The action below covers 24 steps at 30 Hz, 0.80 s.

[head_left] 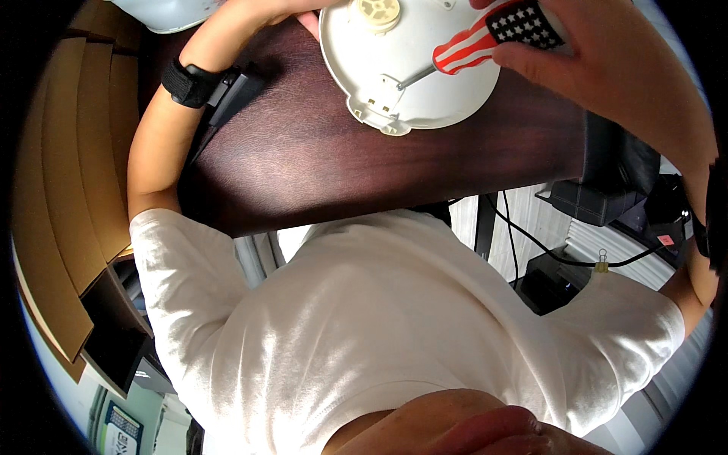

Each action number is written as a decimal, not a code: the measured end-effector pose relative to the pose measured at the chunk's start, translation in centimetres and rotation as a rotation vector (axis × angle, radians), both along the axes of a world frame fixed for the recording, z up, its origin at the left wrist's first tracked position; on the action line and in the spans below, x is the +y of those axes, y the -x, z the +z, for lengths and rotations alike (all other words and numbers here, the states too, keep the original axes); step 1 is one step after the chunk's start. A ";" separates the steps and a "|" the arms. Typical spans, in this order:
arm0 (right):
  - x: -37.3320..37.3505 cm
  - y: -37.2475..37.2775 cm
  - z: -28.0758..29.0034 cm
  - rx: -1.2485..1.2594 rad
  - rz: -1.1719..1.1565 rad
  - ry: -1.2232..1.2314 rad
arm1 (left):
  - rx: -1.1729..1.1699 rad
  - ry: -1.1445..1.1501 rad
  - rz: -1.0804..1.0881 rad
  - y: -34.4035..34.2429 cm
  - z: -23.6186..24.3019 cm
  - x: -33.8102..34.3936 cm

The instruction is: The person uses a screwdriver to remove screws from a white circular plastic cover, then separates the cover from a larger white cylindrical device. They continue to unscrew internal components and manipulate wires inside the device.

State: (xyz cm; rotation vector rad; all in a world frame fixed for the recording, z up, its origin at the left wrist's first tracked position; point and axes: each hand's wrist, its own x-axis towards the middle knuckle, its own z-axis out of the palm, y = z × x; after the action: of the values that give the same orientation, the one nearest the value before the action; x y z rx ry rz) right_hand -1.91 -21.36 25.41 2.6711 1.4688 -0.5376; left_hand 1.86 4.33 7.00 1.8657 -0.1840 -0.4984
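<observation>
A round white plastic cover [455, 102] lies on the dark brown table at the top of the view, its upper part cut off. My left hand [297, 9], only partly in view, grips the cover's left rim, with a finger showing beside the edge. My right hand [580, 57] is closed around a screwdriver [469, 47] with a handle of red and white stripes and white stars on black. Its metal shaft slants down to the left, and the tip meets a small square plate [385, 92] near the cover's lower edge. A cream round knob [377, 14] sits higher on the cover.
The dark brown tabletop [303, 167] ends close to my body. Brown cardboard [68, 182] stands along the left. Beside my left forearm is a black object [235, 95]. Black cables [553, 254] and a black bag-like case [599, 193] are at the right, below the table edge.
</observation>
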 end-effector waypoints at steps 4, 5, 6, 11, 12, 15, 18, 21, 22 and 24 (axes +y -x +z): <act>-0.3 0.1 -0.2 0.005 0.015 -0.019 | -0.521 -0.270 -0.014 2.2 2.3 -1.0; -0.2 -0.1 -0.3 0.009 0.029 -0.025 | -0.669 -0.371 -0.048 2.8 2.9 -1.0; -0.3 0.1 -0.3 0.007 0.020 -0.028 | -0.793 -0.417 -0.179 2.9 3.5 -1.3; -0.2 0.5 0.2 0.001 -0.004 -0.028 | -0.856 -0.553 -0.477 3.2 3.7 -1.6; -0.2 0.4 0.2 0.002 0.001 -0.030 | -0.859 -0.602 -0.485 3.4 3.7 -1.6; -0.3 0.5 0.1 0.006 0.011 -0.038 | -0.699 -0.771 -0.415 4.4 4.2 -2.6; -0.3 0.4 -0.1 0.008 0.028 -0.042 | -0.754 -0.849 -0.343 5.5 3.4 -2.1; -0.5 0.9 0.4 -0.009 -0.006 -0.034 | -0.877 -0.821 -0.362 5.6 3.0 -2.7; -0.8 1.7 0.7 -0.027 -0.051 -0.017 | -0.935 -0.781 -0.402 5.2 2.9 -3.3; -0.1 0.9 0.4 -0.010 -0.002 -0.028 | -0.792 -0.879 -0.362 4.9 0.9 -2.4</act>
State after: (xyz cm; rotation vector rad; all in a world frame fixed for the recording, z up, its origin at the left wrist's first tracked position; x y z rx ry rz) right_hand -2.81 -21.45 25.79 2.6925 1.4829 -0.5069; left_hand -3.03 1.98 7.89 2.8444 -0.9669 -0.0188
